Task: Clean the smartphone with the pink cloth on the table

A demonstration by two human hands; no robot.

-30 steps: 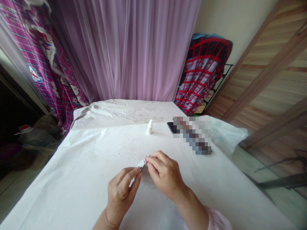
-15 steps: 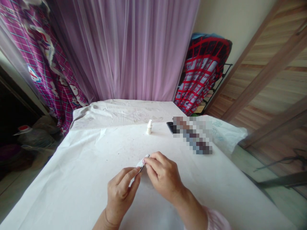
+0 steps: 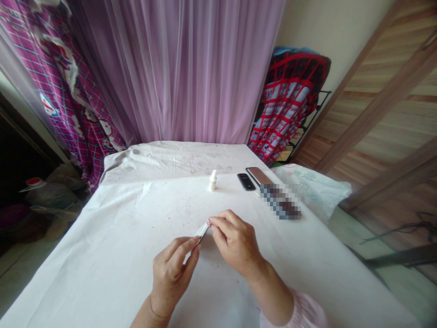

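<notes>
My left hand (image 3: 172, 275) pinches the near end of a thin, flat white strip (image 3: 202, 233) between thumb and forefinger, low over the white cloth-covered table (image 3: 112, 237). My right hand (image 3: 235, 243) is closed in a pinch at the strip's far end, where a small pinkish piece shows at the fingertips. I cannot make out what the strip is. Both hands hover near the table's middle, close to me.
A small white bottle (image 3: 213, 181) stands upright farther back on the table. To its right lie a dark phone (image 3: 246, 181) and a second flat device (image 3: 259, 176). A white plastic bag (image 3: 312, 189) lies at the right edge. Purple curtains hang behind.
My right hand has slid slightly up and away along the strip, and the strip now shows more length between the two hands. The left hand has stayed put.
</notes>
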